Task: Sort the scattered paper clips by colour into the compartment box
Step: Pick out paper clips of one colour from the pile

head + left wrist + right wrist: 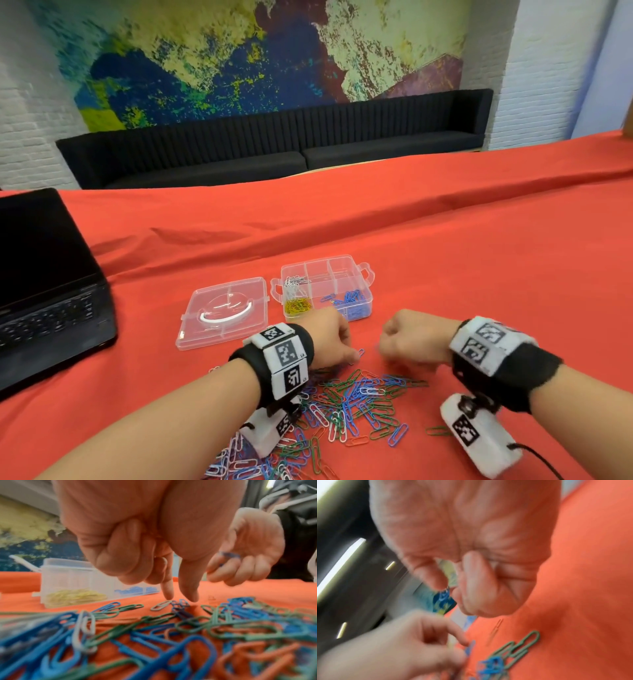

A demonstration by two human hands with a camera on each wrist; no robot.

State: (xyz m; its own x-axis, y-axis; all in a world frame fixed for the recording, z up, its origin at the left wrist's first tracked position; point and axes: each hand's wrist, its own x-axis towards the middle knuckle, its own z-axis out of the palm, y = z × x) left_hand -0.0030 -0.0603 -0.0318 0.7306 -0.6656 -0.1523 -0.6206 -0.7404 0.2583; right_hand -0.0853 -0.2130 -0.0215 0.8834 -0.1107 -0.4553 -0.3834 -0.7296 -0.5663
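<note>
Paper clips point(346, 407) in blue, green, white and orange lie in a loose tangled heap on the red tablecloth point(479, 274), nearest the person and spreading between both forearms; the closest clips in the left wrist view are blurred. Just beyond the heap, the left hand point(329, 337) points its index finger and thumb down at the cloth, the tips slightly apart on either side of a small blue clip point(180, 603), with the other fingers curled into the palm; whether the tips touch the clip cannot be told. Beside it, the right hand point(407, 337) is curled, its thumb and fingers pinching a few blue clips point(229, 555); the right wrist view is heavily smeared, so their number is unclear. Past the hands stands the clear plastic compartment box point(368, 274), open. Its near left compartment holds yellow clips point(298, 305), the one behind that holds white clips point(294, 282), and the near right holds blue clips point(349, 301); the left hand hides part of the box's front edge. The box's clear lid point(222, 311) lies flat just to the left of it. Farther left, a black laptop point(44, 284) is cut off by the frame edge. A black sofa point(274, 137) sits beyond the table under a colourful mural point(239, 51).
</note>
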